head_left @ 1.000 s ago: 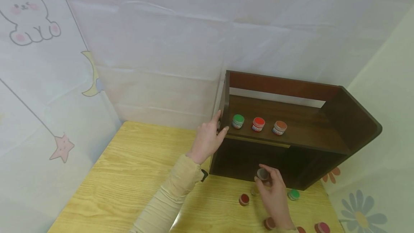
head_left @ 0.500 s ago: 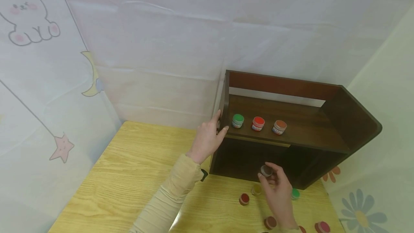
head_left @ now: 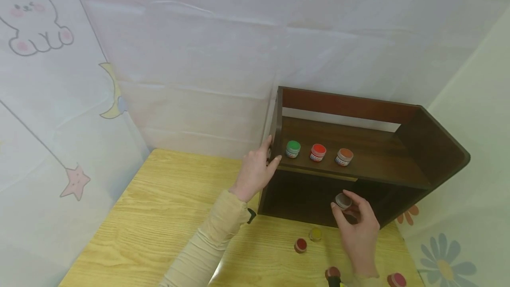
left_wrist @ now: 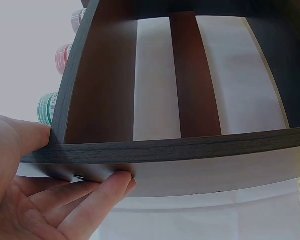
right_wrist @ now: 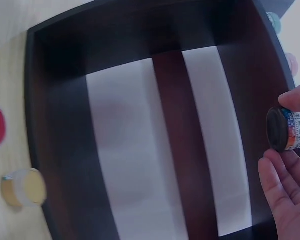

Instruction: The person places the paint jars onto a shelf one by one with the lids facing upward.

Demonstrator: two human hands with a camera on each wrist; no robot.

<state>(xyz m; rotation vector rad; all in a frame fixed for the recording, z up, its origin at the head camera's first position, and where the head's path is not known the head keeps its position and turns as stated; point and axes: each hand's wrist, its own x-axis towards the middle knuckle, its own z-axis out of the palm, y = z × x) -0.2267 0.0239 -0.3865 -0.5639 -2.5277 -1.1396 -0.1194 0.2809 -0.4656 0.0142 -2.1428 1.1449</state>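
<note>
Right hand: the grip holds a dark jar before the brown shelf; left hand: the grip pinches the shelf's side panel.

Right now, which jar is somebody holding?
The dark jar, pinched by the right hand. The green jar, red jar and orange jar sit on the shelf; the other jars in view are on the table.

Here we are in a child's-room sort of corner, though whether it's a home I can't tell! Creased pale sheets line it: cartoon animal at left, yellow moon and pink star nearby, blue-grey flower at right. A wood-grain table bears a dark shelf unit.
</note>
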